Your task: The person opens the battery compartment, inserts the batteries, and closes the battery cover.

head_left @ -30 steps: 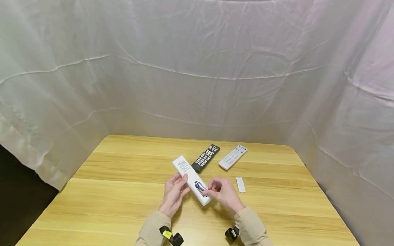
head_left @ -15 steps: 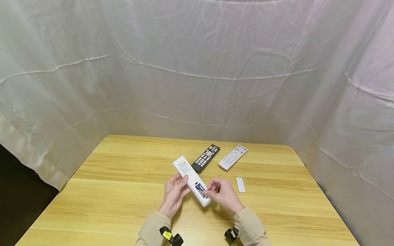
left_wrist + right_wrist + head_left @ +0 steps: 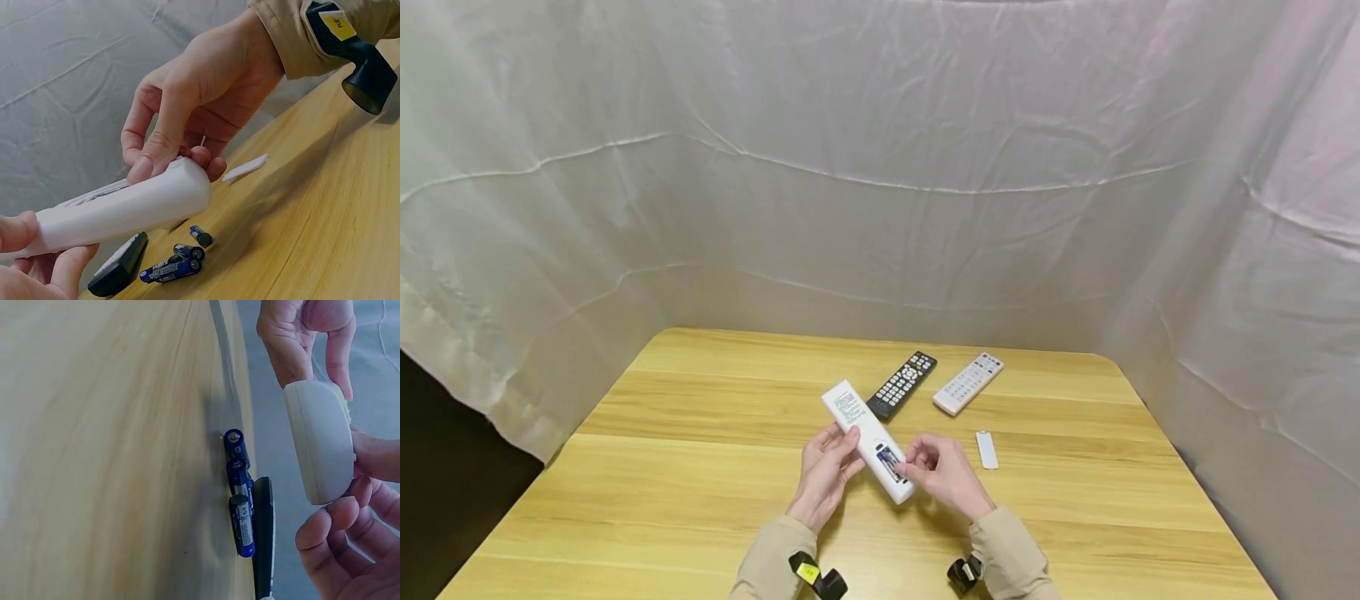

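My left hand (image 3: pixel 824 475) grips a white remote control (image 3: pixel 867 433), its back turned up and its battery compartment (image 3: pixel 891 461) uncovered, with blue batteries inside. At the compartment's near end, my right hand (image 3: pixel 946 473) rests its thumb (image 3: pixel 142 170) on the opening. Its curled fingertips (image 3: pixel 344 512) touch the remote's edge, so thumb and fingers pinch that end. Part of the compartment is hidden behind the thumb. On the table to the right lies a small white battery cover (image 3: pixel 987 450). Under the remote, several loose blue batteries (image 3: pixel 172 270) show in the left wrist view.
A black remote control (image 3: pixel 901 386) lies just beyond the held one, with another white remote control (image 3: pixel 967 384) to its right. The wooden table (image 3: pixel 700 483) has a grey curtain (image 3: pixel 880 208) behind it and at both sides.
The white remote control has tilted very slightly in my left hand, and my right thumb has shifted a little at the compartment. Everything on the table lies as before.
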Demonstrator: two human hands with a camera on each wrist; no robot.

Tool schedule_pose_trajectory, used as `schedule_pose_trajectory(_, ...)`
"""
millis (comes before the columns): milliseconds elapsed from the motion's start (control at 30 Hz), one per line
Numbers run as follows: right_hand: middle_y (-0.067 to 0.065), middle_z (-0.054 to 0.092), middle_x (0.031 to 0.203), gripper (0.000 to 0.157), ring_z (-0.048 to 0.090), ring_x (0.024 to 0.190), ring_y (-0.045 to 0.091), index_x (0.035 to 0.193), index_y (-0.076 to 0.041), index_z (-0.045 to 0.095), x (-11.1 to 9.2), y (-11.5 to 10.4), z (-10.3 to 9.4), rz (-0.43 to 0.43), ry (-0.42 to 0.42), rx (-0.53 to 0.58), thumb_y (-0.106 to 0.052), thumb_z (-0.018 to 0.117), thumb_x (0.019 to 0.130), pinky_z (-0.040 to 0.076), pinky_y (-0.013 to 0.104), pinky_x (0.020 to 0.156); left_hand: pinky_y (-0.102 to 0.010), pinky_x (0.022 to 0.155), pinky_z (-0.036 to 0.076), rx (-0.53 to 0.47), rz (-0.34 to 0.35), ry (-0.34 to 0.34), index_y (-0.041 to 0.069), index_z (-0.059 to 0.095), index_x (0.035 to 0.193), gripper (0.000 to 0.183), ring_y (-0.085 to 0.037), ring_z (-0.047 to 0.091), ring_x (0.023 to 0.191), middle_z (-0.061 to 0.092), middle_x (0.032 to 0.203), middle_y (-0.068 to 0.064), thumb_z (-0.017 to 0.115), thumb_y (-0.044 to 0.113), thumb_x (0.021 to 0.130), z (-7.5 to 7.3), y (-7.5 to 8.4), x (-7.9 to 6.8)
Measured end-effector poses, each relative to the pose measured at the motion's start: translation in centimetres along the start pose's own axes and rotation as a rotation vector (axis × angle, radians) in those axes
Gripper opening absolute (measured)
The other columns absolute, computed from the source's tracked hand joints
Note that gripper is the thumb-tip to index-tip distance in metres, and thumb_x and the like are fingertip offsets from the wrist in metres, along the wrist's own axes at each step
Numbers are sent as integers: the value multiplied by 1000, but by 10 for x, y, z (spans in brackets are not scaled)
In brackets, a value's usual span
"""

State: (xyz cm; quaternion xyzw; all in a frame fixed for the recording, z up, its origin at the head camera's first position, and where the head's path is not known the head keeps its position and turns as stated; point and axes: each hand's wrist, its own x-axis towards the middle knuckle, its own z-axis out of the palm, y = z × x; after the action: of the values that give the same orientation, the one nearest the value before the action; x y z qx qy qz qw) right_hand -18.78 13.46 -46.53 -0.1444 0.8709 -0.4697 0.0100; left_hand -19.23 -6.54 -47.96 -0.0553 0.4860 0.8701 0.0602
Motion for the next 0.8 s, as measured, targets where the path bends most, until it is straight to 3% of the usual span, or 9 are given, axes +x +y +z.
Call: schedule_pose_trajectory(800, -1, 56, 70, 12, 47, 61, 2, 88, -9, 66, -3, 6, -2, -55, -29, 10, -14, 77, 86, 41, 13, 54, -27, 90, 64, -18, 21, 18, -12, 35, 143, 53, -12, 69, 96, 61, 118, -12, 59, 7, 99, 3, -2, 0)
